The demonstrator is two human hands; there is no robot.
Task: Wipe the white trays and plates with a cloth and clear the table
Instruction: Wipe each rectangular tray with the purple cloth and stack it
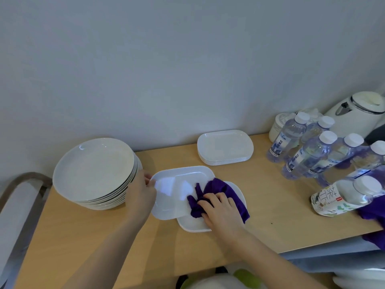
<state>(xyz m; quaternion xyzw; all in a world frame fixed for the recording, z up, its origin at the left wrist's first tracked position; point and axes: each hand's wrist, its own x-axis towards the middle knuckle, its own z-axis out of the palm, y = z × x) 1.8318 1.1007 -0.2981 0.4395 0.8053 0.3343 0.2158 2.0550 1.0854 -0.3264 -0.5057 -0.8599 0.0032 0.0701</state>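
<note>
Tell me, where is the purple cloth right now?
In the head view, the purple cloth lies near the table's middle on a white tray, under the right hand, with the stack of round plates to its left.
</note>
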